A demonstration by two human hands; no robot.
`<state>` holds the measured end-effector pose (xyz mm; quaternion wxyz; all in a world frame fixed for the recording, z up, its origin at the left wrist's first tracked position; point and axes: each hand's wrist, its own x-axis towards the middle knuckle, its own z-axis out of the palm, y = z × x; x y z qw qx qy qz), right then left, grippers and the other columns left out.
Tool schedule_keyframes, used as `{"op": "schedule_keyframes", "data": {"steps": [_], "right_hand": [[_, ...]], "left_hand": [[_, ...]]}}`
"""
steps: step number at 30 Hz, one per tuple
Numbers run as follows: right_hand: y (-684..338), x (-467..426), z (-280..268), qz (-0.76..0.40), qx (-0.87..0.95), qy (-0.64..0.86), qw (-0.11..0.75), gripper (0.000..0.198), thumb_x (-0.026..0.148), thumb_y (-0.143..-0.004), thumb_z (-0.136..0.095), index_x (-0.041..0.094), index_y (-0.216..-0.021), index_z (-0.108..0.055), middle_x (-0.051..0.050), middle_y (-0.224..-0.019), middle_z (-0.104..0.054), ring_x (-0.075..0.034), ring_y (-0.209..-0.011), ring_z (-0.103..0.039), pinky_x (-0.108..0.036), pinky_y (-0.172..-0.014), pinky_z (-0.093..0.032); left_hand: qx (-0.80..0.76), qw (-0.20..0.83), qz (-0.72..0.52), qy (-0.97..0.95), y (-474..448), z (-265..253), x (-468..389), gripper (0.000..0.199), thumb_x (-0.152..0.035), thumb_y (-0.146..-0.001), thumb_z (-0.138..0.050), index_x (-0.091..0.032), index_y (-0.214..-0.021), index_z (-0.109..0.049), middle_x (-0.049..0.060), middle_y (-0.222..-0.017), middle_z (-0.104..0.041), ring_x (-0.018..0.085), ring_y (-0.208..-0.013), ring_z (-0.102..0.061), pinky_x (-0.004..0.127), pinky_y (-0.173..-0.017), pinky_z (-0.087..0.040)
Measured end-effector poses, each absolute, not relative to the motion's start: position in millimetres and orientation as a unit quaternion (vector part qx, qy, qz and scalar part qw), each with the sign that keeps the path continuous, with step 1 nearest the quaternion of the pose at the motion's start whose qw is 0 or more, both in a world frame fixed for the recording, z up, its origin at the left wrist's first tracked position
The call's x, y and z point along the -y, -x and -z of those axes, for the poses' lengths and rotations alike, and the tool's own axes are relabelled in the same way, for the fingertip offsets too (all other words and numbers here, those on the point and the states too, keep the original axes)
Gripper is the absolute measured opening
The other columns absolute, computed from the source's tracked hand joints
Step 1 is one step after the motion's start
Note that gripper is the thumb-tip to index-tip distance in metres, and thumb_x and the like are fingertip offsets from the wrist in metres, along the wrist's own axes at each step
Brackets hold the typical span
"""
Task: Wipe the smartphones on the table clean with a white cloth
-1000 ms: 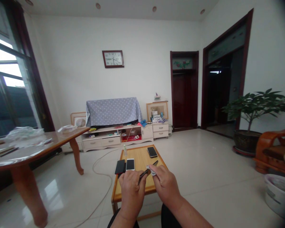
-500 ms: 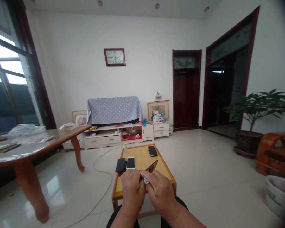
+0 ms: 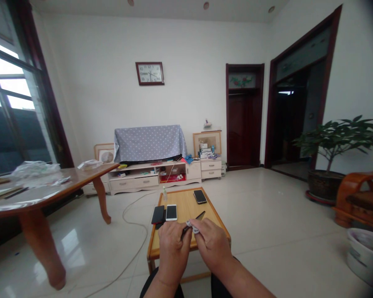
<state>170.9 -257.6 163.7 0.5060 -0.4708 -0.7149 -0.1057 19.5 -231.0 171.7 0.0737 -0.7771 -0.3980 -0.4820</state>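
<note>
My left hand (image 3: 174, 244) is closed around the near end of a thin dark phone (image 3: 201, 215), tilted so mostly its edge shows. Pinched in my right hand (image 3: 215, 244) is a crumpled whitish cloth (image 3: 192, 226), pressed against the phone. Both hands hang over the near part of a low wooden table (image 3: 185, 196), and the fingers hide much of the phone. Beyond my left hand lie a white phone (image 3: 171, 212) and a black phone-like slab (image 3: 158, 215), side by side. Farther off on the right lies another black phone (image 3: 200, 196).
A small clear bottle (image 3: 164, 193) stands at the table's far left corner. To the left is a larger brown table (image 3: 81, 176) with plastic bags (image 3: 37, 171). A cable (image 3: 133, 223) runs over the floor. At right stand a potted plant (image 3: 326, 182) and a white bucket (image 3: 360, 256).
The phone has turned in my hands and shows more edge-on, with less of its face visible. My right hand has shifted slightly to the right with the cloth.
</note>
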Motion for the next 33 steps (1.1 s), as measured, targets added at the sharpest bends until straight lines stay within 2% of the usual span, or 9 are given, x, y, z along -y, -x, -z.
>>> {"op": "schedule_keyframes", "data": {"steps": [3, 8, 11, 14, 21, 25, 30, 33], "right_hand": [[-173.0, 255.7, -162.7, 0.106, 0.701, 0.48, 0.517, 0.034, 0.013, -0.091, -0.049, 0.024, -0.117, -0.068, -0.005, -0.087, -0.067, -0.018, -0.08, -0.064, -0.027, -0.071, -0.05], [-163.6, 263.0, -158.5, 0.1, 0.739, 0.442, 0.498, 0.038, 0.015, -0.092, -0.049, 0.024, -0.126, -0.063, -0.005, -0.087, -0.066, -0.019, -0.08, -0.063, -0.03, -0.072, -0.05], [-173.4, 256.2, -156.2, 0.097, 0.72, 0.451, 0.518, 0.039, 0.013, -0.092, -0.048, 0.024, -0.126, -0.064, -0.006, -0.09, -0.067, -0.02, -0.082, -0.064, -0.031, -0.074, -0.052], [-197.3, 239.0, -151.9, 0.093, 0.68, 0.472, 0.554, 0.039, 0.013, -0.092, -0.046, 0.023, -0.125, -0.065, -0.006, -0.093, -0.069, -0.02, -0.086, -0.066, -0.032, -0.078, -0.054], [-219.1, 223.2, -142.5, 0.062, 0.622, 0.505, 0.595, 0.038, 0.014, -0.092, -0.045, 0.023, -0.122, -0.067, -0.007, -0.104, -0.071, -0.021, -0.096, -0.068, -0.035, -0.086, -0.056], [-192.2, 245.0, -147.4, 0.057, 0.66, 0.482, 0.574, 0.038, 0.013, -0.092, -0.045, 0.022, -0.123, -0.066, -0.008, -0.097, -0.07, -0.02, -0.089, -0.067, -0.033, -0.081, -0.055], [-170.9, 262.7, -153.0, 0.052, 0.724, 0.424, 0.541, 0.041, 0.014, -0.091, -0.048, 0.024, -0.129, -0.062, -0.006, -0.092, -0.071, -0.019, -0.082, -0.066, -0.031, -0.074, -0.054], [-184.2, 253.2, -152.1, 0.047, 0.693, 0.443, 0.567, 0.04, 0.013, -0.092, -0.047, 0.023, -0.126, -0.064, -0.007, -0.095, -0.071, -0.019, -0.086, -0.067, -0.031, -0.077, -0.055]], "left_hand": [[0.388, 0.076, 0.484, 0.781, -18.8, -172.5, 232.2, 0.007, -0.026, -0.091, -0.061, -0.024, -0.091, -0.067, 0.002, -0.079, -0.066, 0.021, -0.081, -0.057, 0.035, -0.077, -0.038], [0.397, 0.069, 0.484, 0.777, -18.8, -168.6, 230.2, 0.021, -0.018, -0.091, -0.055, -0.022, -0.071, -0.059, 0.003, -0.072, -0.061, 0.021, -0.078, -0.054, 0.035, -0.073, -0.039], [0.373, 0.048, 0.494, 0.784, -17.7, -169.8, 230.4, 0.01, -0.023, -0.092, -0.057, -0.023, -0.089, -0.067, 0.003, -0.081, -0.066, 0.021, -0.083, -0.057, 0.036, -0.077, -0.042], [0.352, 0.029, 0.507, 0.786, -16.7, -173.5, 233.3, 0.013, -0.025, -0.093, -0.059, -0.025, -0.101, -0.068, 0.004, -0.088, -0.069, 0.021, -0.085, -0.059, 0.036, -0.079, -0.044], [0.347, 0.021, 0.519, 0.781, -21.1, -174.6, 237.3, 0.012, -0.026, -0.093, -0.06, -0.025, -0.101, -0.069, 0.003, -0.086, -0.069, 0.021, -0.086, -0.06, 0.035, -0.079, -0.046], [0.348, 0.026, 0.499, 0.793, -26.1, -171.7, 235.0, 0.012, -0.025, -0.093, -0.059, -0.025, -0.1, -0.069, 0.003, -0.087, -0.069, 0.021, -0.086, -0.059, 0.037, -0.08, -0.044], [0.361, 0.027, 0.486, 0.795, -25.5, -168.7, 231.9, 0.013, -0.023, -0.094, -0.055, -0.022, -0.087, -0.066, 0.003, -0.082, -0.066, 0.021, -0.083, -0.057, 0.036, -0.077, -0.042], [0.349, 0.028, 0.489, 0.799, -22.6, -170.1, 231.8, 0.011, -0.024, -0.094, -0.058, -0.025, -0.099, -0.068, 0.003, -0.088, -0.068, 0.021, -0.086, -0.058, 0.036, -0.08, -0.043]]}}
